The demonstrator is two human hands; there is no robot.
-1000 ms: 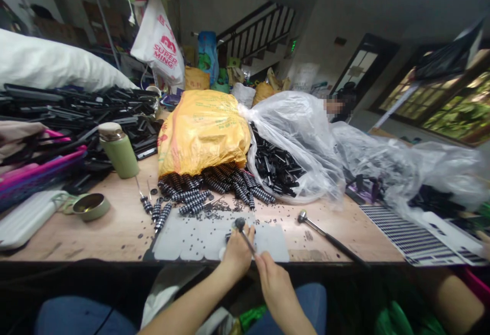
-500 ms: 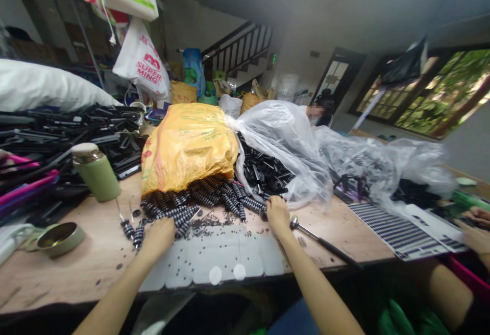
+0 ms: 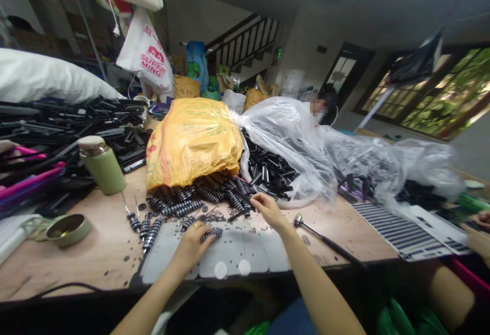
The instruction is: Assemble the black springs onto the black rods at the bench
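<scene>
My left hand (image 3: 192, 243) is closed on a black-and-white checked piece (image 3: 212, 233) and holds it over the grey mat (image 3: 233, 253) at the table's front edge. My right hand (image 3: 267, 209) pinches a thin black rod (image 3: 240, 196) just in front of the heap of checked pieces (image 3: 199, 192) that spills from the yellow bag (image 3: 193, 141). A clear bag of black parts (image 3: 275, 166) lies right of the yellow one. Small black bits are scattered over the mat.
A small hammer (image 3: 325, 240) lies right of my right hand. A green flask (image 3: 100, 165) and a round green lid (image 3: 69, 229) stand at the left, behind them a pile of black strips (image 3: 76, 125). Another person's hand (image 3: 478, 233) shows at the far right.
My left hand has come right from the heap with a checked piece onto the mat. My right hand has drawn back a little from the clear bag and now pinches a thin black rod.
</scene>
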